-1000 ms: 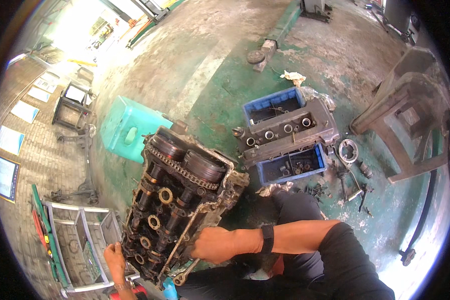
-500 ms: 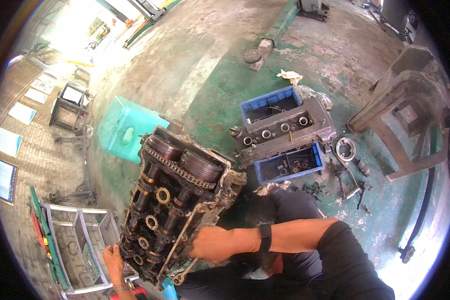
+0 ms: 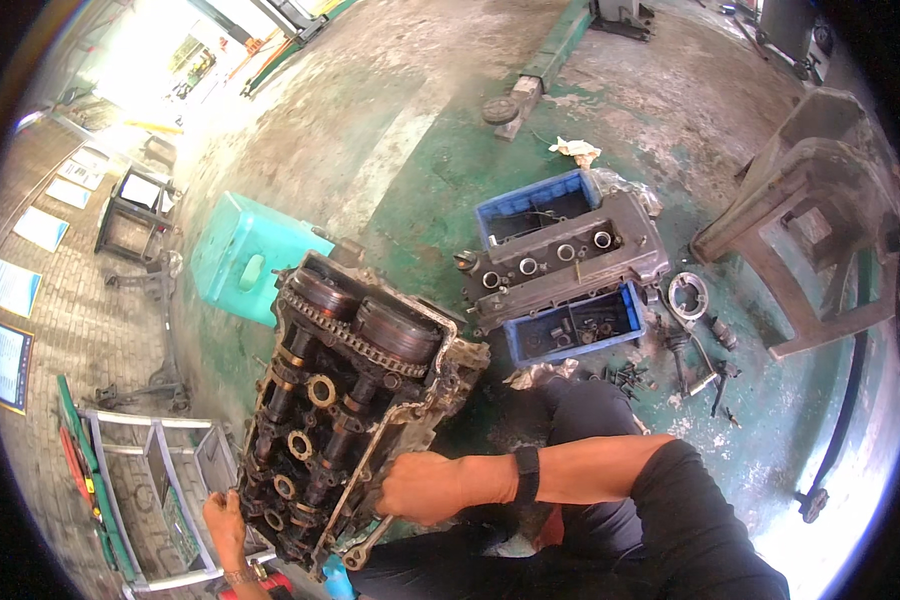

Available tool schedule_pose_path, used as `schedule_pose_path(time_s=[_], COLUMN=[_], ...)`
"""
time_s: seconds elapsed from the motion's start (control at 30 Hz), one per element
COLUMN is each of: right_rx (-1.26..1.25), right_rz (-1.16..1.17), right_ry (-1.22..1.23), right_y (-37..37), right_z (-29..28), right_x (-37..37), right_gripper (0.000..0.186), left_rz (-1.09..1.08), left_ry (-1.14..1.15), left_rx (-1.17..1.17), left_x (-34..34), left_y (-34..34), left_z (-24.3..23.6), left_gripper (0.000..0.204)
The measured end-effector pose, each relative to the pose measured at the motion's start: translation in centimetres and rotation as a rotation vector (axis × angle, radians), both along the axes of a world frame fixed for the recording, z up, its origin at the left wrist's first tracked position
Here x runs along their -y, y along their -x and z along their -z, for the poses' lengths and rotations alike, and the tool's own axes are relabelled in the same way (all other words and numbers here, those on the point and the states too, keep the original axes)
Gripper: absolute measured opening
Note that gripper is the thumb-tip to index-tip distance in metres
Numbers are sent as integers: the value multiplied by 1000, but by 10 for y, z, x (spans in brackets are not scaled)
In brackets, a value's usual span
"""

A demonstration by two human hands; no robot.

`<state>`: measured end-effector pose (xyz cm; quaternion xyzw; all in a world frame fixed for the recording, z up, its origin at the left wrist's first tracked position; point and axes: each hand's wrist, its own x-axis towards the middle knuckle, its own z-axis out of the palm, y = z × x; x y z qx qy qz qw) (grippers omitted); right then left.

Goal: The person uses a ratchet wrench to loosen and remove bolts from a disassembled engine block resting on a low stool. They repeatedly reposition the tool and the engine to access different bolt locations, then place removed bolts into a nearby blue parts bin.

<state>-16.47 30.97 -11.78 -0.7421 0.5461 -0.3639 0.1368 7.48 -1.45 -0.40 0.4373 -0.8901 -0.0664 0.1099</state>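
Observation:
A greasy engine [image 3: 345,400] stands tilted in front of me, its chain [image 3: 355,340], two round sprockets and camshafts uncovered. At its lower left edge is my left hand [image 3: 225,522], fingers bent against the metal as if gripping that edge; the fingertips are partly hidden. My right hand [image 3: 420,488] is closed in a fist beside the engine's right side, a black band on the wrist. From under this fist runs the handle of a metal wrench [image 3: 358,556], its round head pointing down toward my lap. The far end of the wrench is covered by the hand.
A valve cover [image 3: 570,258] lies across two blue bins [image 3: 570,352], with bolts [image 3: 625,378] and loose parts on the floor. A turquoise stool [image 3: 232,262] stands beyond the engine. A grey plastic chair [image 3: 805,215] is at right, a metal frame [image 3: 150,418] at left.
The whole view has shifted very slightly. Both hands keep the same places against the engine, and the wrench looks unmoved.

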Motion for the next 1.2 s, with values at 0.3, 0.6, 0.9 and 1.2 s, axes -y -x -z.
schedule_pose_path(time_s=[0.3, 0.6, 0.9, 1.2], right_rx=[-8, -47, -16, -41], right_rz=[1, -39, -19, -52], right_ry=[-74, -59, -98, -156], right_y=[-3, -1, -4, -1], right_z=[-2, -2, -2, -7], right_x=[2, 2, 3, 4], right_gripper=[18, 13, 16, 17], left_rz=[-26, -5, -7, -34], left_ry=[-43, -95, -119, -11], left_rx=[-56, -18, -109, -51], left_x=[4, 5, 9, -11], left_y=[-4, -6, -9, 5], left_z=[2, -2, 4, -16], left_gripper=[30, 33, 37, 34])
